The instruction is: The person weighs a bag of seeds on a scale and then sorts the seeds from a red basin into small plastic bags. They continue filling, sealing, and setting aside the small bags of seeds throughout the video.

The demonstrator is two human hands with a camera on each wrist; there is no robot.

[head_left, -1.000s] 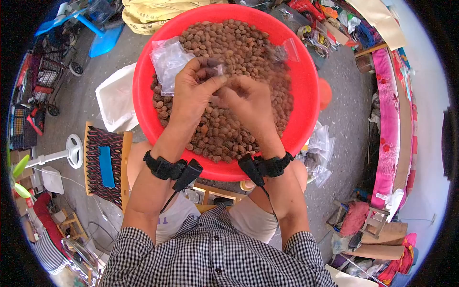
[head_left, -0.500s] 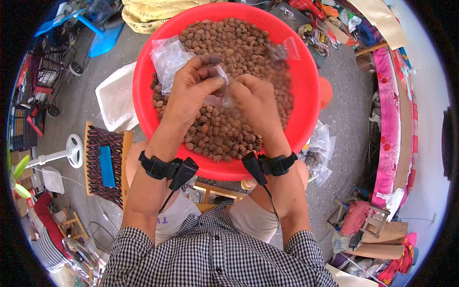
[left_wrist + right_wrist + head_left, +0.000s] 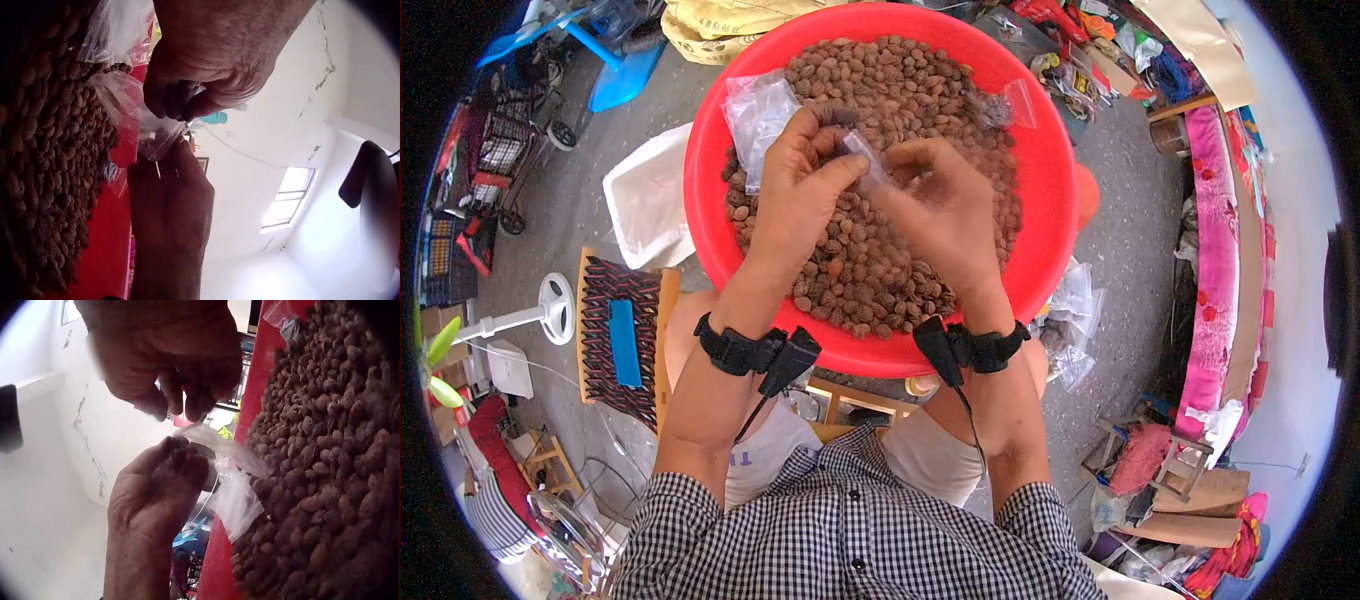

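In the head view, my left hand (image 3: 800, 190) pinches a small clear plastic bag (image 3: 860, 150) between thumb and fingers, above brown nuts or pits (image 3: 870, 285) in a red basin (image 3: 1045, 215). Close by on the right is my right hand (image 3: 945, 205), blurred, its fingers loosely bent. The left wrist view has the right hand (image 3: 172, 200) with its fingertips at the bag (image 3: 156, 140), below the left hand (image 3: 215, 62). In the right wrist view, a gap shows between the right fingers and the bag (image 3: 225, 447); nothing is visible in them.
Clear bags (image 3: 758, 125) lie on the nuts at the basin's left, another (image 3: 1020, 103) at its right edge. A white container (image 3: 650, 200) stands left of the basin, a woven-top stool (image 3: 615, 345) below it. More bags (image 3: 1075, 310) sit at the lower right.
My right hand has moved slightly right and its fingers have loosened from the bag. The left hand still holds the bag, which now sticks up from its fingertips. The head view has shifted slightly.
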